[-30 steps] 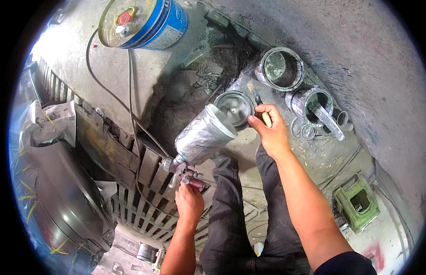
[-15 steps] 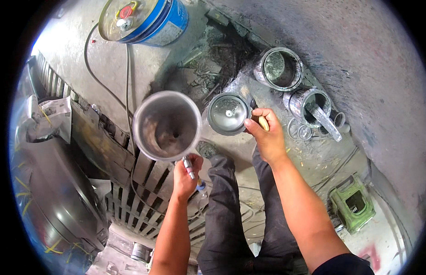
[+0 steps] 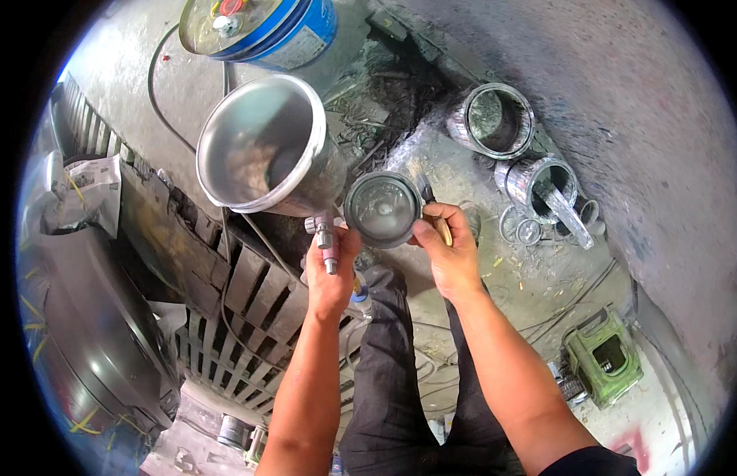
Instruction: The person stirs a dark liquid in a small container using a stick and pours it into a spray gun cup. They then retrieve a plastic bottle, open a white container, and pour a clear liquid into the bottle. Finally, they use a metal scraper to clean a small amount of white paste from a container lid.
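Note:
My left hand [image 3: 329, 282] is closed round a spray gun [image 3: 325, 234]. The gun's large silver cup [image 3: 261, 139] is tilted with its open top in view; a grey, smudged coating shows inside. My right hand [image 3: 452, 262] grips a round dark-rimmed lid [image 3: 380, 202] together with a brush [image 3: 442, 230], whose wooden handle lies between the fingers and whose dark end sticks up past the lid. The lid is just right of the cup, apart from its open mouth, and close to the gun's knobs.
Paint-smeared cans [image 3: 464, 119] stand at right, one with a stirring stick [image 3: 571, 218]. A blue pail [image 3: 293, 36] is at top, a green jerrycan [image 3: 602, 357] lower right, a grey panel [image 3: 99, 325] at left by wooden slats [image 3: 226, 349]. Hoses and my legs are below.
The gun in my left hand has tilted, bringing the cup's open top into view, and the cup has risen up and left. My right hand with lid and brush has shifted slightly left and down.

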`<state>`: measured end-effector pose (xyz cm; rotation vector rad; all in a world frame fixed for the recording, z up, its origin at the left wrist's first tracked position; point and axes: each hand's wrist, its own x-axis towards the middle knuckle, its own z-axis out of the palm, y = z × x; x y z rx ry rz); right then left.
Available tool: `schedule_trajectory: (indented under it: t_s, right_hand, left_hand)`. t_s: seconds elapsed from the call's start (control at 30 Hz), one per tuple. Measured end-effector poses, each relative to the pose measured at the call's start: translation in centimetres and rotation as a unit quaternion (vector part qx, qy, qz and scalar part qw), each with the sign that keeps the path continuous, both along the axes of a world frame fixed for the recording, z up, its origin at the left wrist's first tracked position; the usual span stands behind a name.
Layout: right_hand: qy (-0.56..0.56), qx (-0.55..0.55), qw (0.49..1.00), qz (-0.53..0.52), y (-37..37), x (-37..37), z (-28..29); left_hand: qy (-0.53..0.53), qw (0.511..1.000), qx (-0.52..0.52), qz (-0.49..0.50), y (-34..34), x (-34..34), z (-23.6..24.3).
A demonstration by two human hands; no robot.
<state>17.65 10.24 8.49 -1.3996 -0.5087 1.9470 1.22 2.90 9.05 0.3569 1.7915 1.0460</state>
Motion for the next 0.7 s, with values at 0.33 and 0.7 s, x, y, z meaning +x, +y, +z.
schedule_trajectory:
  t_s: [0.33, 0.7]
  right_hand:
    - [0.01, 0.034, 0.999, -0.001, 4.9, 5.1, 5.2]
    - [-0.326, 0.149, 0.894, 0.27, 3.3, 0.3, 7.6]
  left_hand:
    - [0.018, 0.999, -0.008, 0.043, 1.1, -0.9, 0.3]
    - [-0.031, 0.999, 0.029, 0.025, 0.8, -0.7, -0.6]
